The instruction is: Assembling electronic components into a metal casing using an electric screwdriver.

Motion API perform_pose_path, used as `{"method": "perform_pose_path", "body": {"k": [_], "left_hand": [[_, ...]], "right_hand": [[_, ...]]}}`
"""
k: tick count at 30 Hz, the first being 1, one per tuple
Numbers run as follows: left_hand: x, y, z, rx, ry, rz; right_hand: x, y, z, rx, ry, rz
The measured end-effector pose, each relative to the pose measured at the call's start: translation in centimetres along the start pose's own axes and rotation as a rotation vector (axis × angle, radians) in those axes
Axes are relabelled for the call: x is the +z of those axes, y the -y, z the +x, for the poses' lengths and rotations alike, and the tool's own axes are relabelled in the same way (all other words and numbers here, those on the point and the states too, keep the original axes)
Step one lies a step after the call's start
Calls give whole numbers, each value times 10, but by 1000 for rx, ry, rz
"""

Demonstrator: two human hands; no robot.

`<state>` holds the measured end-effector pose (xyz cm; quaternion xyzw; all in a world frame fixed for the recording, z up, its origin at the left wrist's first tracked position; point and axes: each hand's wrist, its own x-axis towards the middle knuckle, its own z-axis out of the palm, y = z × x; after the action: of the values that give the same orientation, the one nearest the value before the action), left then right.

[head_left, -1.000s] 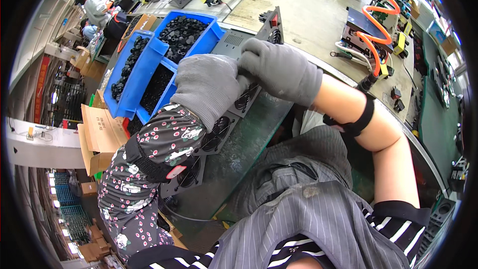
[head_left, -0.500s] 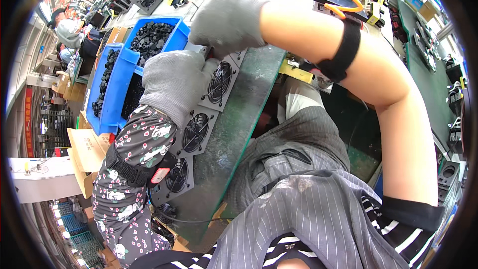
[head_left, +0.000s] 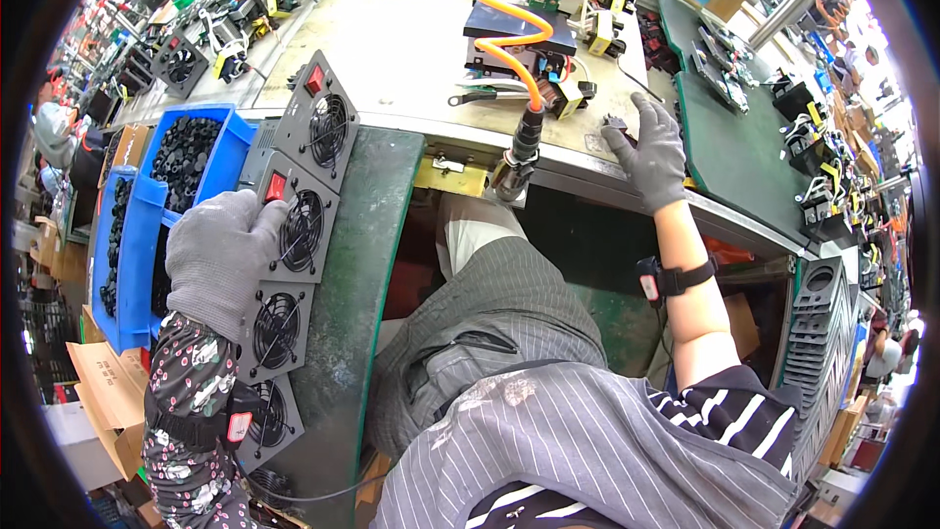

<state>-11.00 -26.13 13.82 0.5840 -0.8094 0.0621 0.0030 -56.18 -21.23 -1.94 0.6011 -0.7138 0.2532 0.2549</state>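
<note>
My left hand (head_left: 220,255), in a grey glove, is curled round the left edge of a grey fan panel (head_left: 318,198). Its thumb lies on the panel's face just below a red rocker switch (head_left: 277,186); the other fingertips are hidden. Another fan panel (head_left: 328,127) with a red switch stands just beyond, and more such panels line up toward me. My right hand (head_left: 656,157), also gloved, is held open over the bench edge, fingers spread. Beside its thumb is a small dark part (head_left: 615,125).
Blue bins (head_left: 206,116) of small black parts stand left of the panels. An electric or air screwdriver (head_left: 519,162) hangs from an orange coiled hose (head_left: 509,24) at the bench edge. Circuit assemblies lie farther back. Stacked grey panels (head_left: 818,333) stand at right.
My right hand has left the panels beside my left hand and swung right to the bench edge, opening. My left hand now rests by the red switch. The view has turned right.
</note>
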Motion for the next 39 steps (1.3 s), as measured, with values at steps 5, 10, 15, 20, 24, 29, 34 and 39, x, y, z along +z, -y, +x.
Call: {"method": "perform_pose_path", "body": {"k": [5, 10, 15, 20, 24, 29, 34, 39], "left_hand": [[-15, -3, -7, -13, 40, 5], [-49, 16, -47, -90, -88, -149], [-64, 46, -99, -445, 8, -325], [-49, 48, -121, -426, 90, -435], [-37, 43, -119, -224, 45, -304], [-23, 44, -120, -87, 82, -147], [-12, 49, -118, -73, 58, -160], [-20, 46, -113, -15, 137, -44]], "right_hand": [[42, -31, -18, -26, 318, 77], [60, -41, -12, 248, 292, 182], [12, -1, 1, 548, -162, 1131], [-53, 154, -7, 57, 368, 1274], [-73, 264, 14, -551, 480, 1473], [-87, 331, 22, -667, 524, 1236], [-94, 351, 8, -614, 398, 1150], [-93, 350, 15, -737, 367, 1013]]}}
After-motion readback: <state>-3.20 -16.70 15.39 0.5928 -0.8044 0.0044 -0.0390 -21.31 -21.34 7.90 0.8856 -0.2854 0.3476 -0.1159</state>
